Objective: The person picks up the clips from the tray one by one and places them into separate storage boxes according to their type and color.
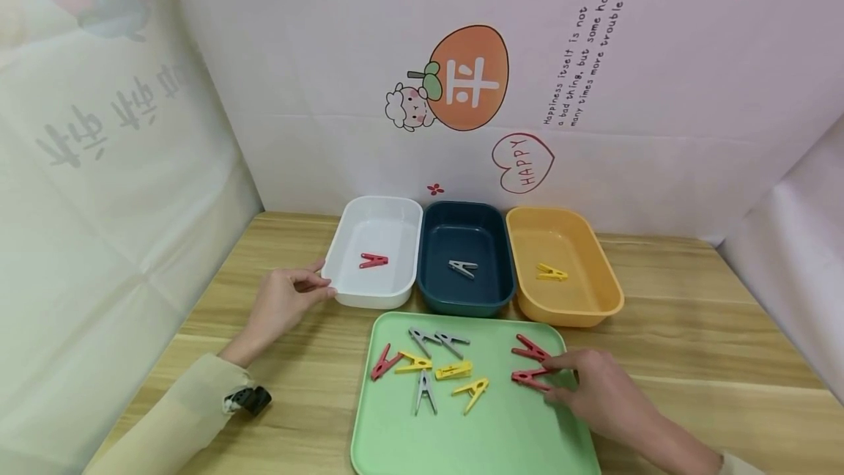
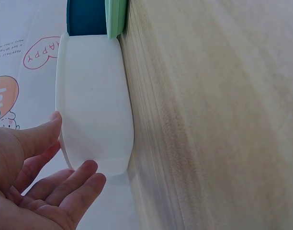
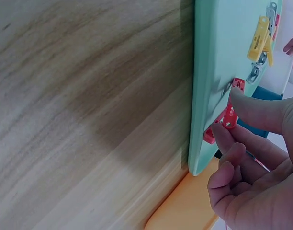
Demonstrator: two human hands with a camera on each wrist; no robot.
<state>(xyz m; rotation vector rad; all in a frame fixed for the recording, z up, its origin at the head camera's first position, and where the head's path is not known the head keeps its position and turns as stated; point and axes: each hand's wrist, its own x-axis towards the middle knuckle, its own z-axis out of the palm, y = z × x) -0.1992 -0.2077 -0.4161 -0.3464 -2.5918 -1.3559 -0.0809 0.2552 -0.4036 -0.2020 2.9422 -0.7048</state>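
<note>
My right hand (image 1: 603,391) pinches a red clothespin (image 3: 229,112) between thumb and fingers, at the right side of the green tray (image 1: 501,431). Just behind it a second red clothespin (image 1: 530,347) lies on the tray. My left hand (image 1: 280,306) holds the near left corner of the white bin (image 1: 372,299), thumb and fingers at its rim and outer wall. Inside that bin is a red clothespin (image 1: 374,261). The dark blue bin (image 1: 467,308) contains a grey clothespin (image 1: 464,268), and the yellow bin (image 1: 574,317) a yellow clothespin (image 1: 552,272).
On the tray's left half lie several grey, yellow and red clothespins, among them a yellow one (image 1: 453,370) and a grey one (image 1: 425,391). The three bins stand side by side behind the tray, on a wooden table (image 1: 686,314). Printed cloth (image 1: 330,130) hangs behind and at both sides.
</note>
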